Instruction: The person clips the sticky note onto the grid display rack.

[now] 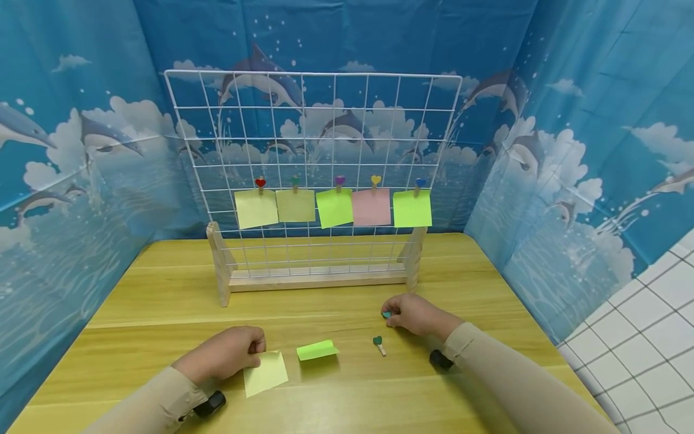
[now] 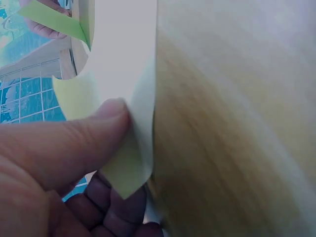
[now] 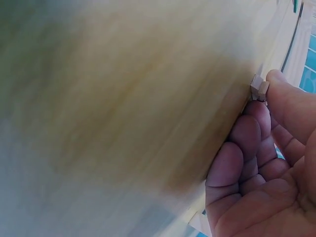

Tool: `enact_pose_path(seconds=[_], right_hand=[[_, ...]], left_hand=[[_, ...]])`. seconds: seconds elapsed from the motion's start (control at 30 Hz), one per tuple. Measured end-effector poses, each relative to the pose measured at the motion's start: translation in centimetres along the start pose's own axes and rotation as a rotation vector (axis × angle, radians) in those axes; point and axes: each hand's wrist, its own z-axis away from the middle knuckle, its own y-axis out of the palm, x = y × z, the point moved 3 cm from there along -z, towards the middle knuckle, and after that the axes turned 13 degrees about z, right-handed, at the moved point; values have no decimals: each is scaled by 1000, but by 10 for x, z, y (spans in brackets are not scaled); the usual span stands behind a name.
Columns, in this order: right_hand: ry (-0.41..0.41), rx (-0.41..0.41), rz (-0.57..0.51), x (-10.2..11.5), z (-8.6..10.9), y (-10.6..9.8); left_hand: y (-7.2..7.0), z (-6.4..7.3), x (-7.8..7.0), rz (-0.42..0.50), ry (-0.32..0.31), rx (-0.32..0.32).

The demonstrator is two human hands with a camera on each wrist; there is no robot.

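My left hand pinches a pale yellow sticky note by its corner, low over the table. In the left wrist view the thumb presses on the note, which bends, with fingers curled behind it. At the right, my right hand grips a small wooden clothespin between thumb and fingertips, close to the tabletop; its teal top peeks out from the fingers. Between the hands lie a folded bright green note and a clothespin with a dark green heart.
Behind the hands stands a white wire grid on a wooden base. Several notes hang on it from heart clothespins, among them a pink note. Blue dolphin curtains surround the wooden table.
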Motion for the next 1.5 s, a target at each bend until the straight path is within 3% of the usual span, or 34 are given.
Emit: enact_pose_path(seconds=[0.37, 0.63, 0.9, 1.13, 1.23, 1.5], right_hand=[[11, -19, -1, 1, 1, -3], [21, -37, -10, 1, 1, -2], [26, -37, -6, 2, 2, -3], [18, -44, -1, 2, 2, -2], [16, -48, 0, 3, 2, -3], [13, -43, 11, 3, 1, -3]], left_hand=[[-12, -6, 0, -15, -1, -91], [-25, -13, -5, 71, 23, -172], [-34, -18, -11, 65, 74, -173], [-36, -22, -12, 63, 42, -172], [-38, -25, -13, 53, 29, -184], [-45, -35, -17, 38, 66, -252]])
